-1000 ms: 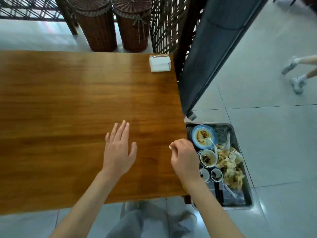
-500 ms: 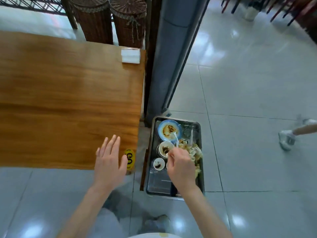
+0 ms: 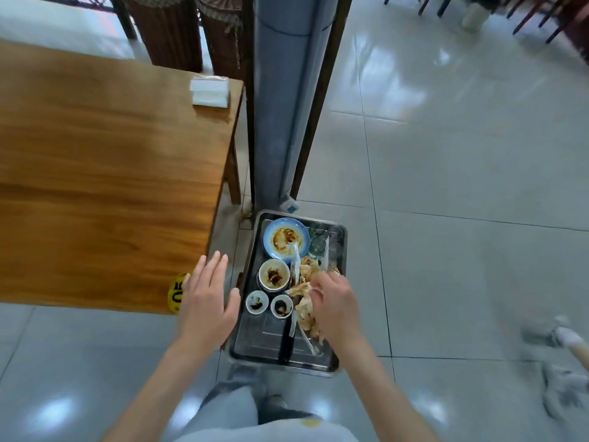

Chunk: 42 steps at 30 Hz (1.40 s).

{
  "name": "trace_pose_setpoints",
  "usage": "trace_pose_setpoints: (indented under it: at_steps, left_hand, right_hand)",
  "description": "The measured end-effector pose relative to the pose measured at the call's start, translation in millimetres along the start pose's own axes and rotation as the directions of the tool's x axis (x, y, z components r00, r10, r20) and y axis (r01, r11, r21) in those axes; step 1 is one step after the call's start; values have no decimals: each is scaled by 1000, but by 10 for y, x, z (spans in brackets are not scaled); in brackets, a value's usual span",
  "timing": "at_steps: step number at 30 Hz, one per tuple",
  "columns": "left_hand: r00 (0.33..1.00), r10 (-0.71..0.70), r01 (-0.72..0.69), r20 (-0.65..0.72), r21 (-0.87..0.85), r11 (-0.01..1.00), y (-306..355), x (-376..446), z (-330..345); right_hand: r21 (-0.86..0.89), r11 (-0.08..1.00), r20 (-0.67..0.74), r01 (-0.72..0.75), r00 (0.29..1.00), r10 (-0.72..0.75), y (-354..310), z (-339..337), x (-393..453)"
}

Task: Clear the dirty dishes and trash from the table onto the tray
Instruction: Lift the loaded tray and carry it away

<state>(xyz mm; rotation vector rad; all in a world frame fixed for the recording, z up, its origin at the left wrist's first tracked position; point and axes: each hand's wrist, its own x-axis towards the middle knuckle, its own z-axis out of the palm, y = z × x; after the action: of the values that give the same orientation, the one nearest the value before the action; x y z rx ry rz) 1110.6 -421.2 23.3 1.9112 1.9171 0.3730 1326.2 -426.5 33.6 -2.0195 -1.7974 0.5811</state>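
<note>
Right hand (image 3: 333, 309), fingers curled, apparently dropping trash onto the tray (image 3: 334, 365); grip contents unclear; left hand (image 3: 207, 301), fingers spread, hovers at 9 o'clock beside the bench (image 3: 105, 186).

Bare forearms without sleeves, pale grey trousers (image 3: 229, 406), a white top's hem with a small yellow mark (image 3: 310, 422).

I'm standing in what's looking like a restaurant dining room: a wooden table (image 3: 105, 173) carrying a napkin box (image 3: 210, 92) and a yellow number sticker (image 3: 177, 293), a metal tray (image 3: 288, 358) of dirty dishes, shiny floor tiles (image 3: 462, 161), chair legs (image 3: 535, 17) beyond.
</note>
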Motion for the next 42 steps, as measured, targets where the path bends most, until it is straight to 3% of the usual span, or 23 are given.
trace_pose_setpoints:
  at_steps: [6, 12, 16, 19, 22, 26, 34, 38, 42]
  left_hand:
    - [1000, -9, 9, 12, 27, 1000, 339, 182, 112]
    - [987, -151, 154, -57, 56, 986, 671, 304, 420]
    - [935, -338, 348, -112, 91, 933, 925, 202, 699]
    - [852, -495, 510, -172, 59, 858, 1194, 45, 922]
    - [776, -606, 616, -179, 6, 788, 1431, -132, 1111]
    - [713, -677, 683, -184, -36, 729, 1661, -273, 1301]
    - [666, -721, 718, -191, -96, 689, 1889, -312, 1634]
    - [591, -778, 771, -214, -134, 623, 2011, -271, 1896]
    - [506, -837, 828, -209, -156, 539, 2071, -102, 2229]
  right_hand:
    - [-9, 1000, 31, 1, 1000, -1, 244, -122, 348]
    - [-10, 986, 160, 167, 974, -163, 602, -182, 836]
    - [-31, 935, 352, 352, 880, -320, 885, -193, 1121]
    - [-36, 859, 470, 510, 767, -436, 1095, -157, 1268]
    - [-36, 819, 551, 573, 695, -462, 1222, -75, 1325]
    - [-8, 775, 611, 631, 617, -496, 1349, -16, 1353]
    - [3, 764, 615, 645, 602, -510, 1585, 121, 1482]
    - [28, 733, 679, 680, 525, -513, 1733, 329, 1612]
    - [76, 660, 751, 747, 393, -531, 1801, 571, 1841]
